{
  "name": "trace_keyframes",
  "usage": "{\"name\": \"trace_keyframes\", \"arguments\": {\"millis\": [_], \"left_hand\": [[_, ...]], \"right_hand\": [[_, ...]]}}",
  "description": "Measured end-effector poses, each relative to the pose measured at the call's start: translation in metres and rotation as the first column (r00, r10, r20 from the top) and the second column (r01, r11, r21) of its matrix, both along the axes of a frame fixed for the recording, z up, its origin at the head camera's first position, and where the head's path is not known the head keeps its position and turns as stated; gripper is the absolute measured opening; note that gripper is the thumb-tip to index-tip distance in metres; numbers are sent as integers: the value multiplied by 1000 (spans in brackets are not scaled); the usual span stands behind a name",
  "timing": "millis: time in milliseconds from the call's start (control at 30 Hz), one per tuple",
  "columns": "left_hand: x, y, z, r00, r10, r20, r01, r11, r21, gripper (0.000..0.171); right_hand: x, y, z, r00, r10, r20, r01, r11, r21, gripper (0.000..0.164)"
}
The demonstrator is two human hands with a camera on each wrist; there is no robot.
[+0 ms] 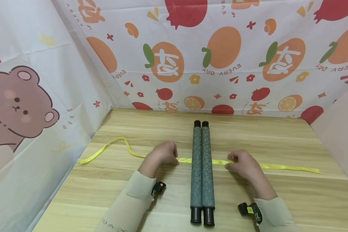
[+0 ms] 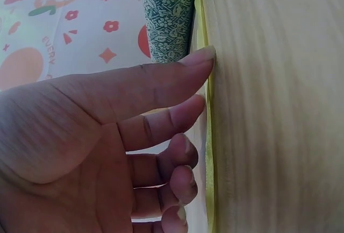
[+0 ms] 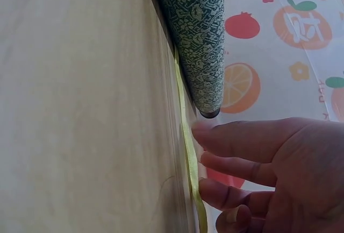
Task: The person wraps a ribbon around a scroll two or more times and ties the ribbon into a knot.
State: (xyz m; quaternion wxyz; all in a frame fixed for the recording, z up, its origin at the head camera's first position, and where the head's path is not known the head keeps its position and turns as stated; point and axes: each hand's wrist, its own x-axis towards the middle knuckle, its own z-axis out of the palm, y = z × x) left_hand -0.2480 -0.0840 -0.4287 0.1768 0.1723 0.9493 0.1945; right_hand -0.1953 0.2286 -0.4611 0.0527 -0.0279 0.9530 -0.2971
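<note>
Two green patterned scroll rolls with dark end knobs, the left roll (image 1: 196,174) and the right roll (image 1: 207,174), lie side by side on the table. A yellow ribbon (image 1: 185,160) passes beneath them and spreads out on both sides. Left of the rolls is my left hand (image 1: 163,153), its thumb tip (image 2: 200,56) right at the ribbon and its other fingers loosely bent. To the right, my right hand (image 1: 244,165) hovers at the ribbon (image 3: 188,152), thumb and fingers relaxed and apart. In both wrist views the ribbon lies along the tabletop, with nothing pinched.
The ribbon's left end curves across the wooden table (image 1: 104,193); its right end runs nearly straight. A fruit-print cloth (image 1: 197,48) hangs behind the table, and a bear-print cloth (image 1: 20,103) hangs at the left. Each wrist wears a small black camera.
</note>
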Motion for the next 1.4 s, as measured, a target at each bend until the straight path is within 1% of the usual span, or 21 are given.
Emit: {"name": "trace_keyframes", "arguments": {"millis": [167, 267, 400, 500, 667, 800, 900, 1000, 1100, 1167, 1233, 1300, 1400], "left_hand": [[0, 0, 0, 1000, -22, 1, 22, 1000, -6, 20], [0, 0, 0, 999, -37, 2, 37, 999, 3, 20], [1, 0, 0, 999, -49, 1, 49, 998, 38, 22], [3, 0, 1, 998, -55, 8, 54, 995, 82, 21], [5, 0, 4, 998, -59, 39, 52, 986, 157, 18], [5, -1, 9, 999, -44, 31, 37, 981, 192, 18], [5, -1, 14, 999, -32, 31, 25, 978, 205, 21], [6, -2, 17, 999, -34, 36, 26, 977, 210, 30], [6, -4, 19, 1000, -26, -12, 28, 979, 202, 41], [5, -5, 21, 997, -11, -70, 25, 981, 194, 46], [4, -6, 22, 991, 11, -133, 15, 982, 190, 51], [3, -6, 23, 981, 29, -194, 9, 982, 191, 54], [2, -6, 24, 954, 54, -295, 8, 979, 203, 54]], "right_hand": [[0, 0, -1, 1000, 8, 19, -8, 1000, 16, 31], [1, -1, -2, 999, 1, 32, -1, 1000, 16, 25], [2, -2, -3, 999, -3, 41, 3, 1000, 8, 13], [4, -2, -3, 999, 8, 45, -8, 1000, 3, 9], [7, -2, -2, 999, 6, 44, -5, 1000, -20, 10], [6, -3, 2, 999, -5, 44, 8, 998, -65, 11], [6, -4, 5, 998, 4, 67, 2, 996, -95, 13], [7, -5, 8, 996, 13, 83, -5, 995, -95, 19], [7, -4, 9, 998, 15, 65, -12, 999, -48, 29], [8, -4, 10, 999, 12, 45, -12, 1000, -2, 34], [9, -2, 11, 1000, 5, 25, -6, 999, 42, 36], [9, -1, 13, 1000, -2, 11, 2, 998, 68, 37], [9, -1, 15, 1000, -18, -20, 19, 995, 95, 38]]}}
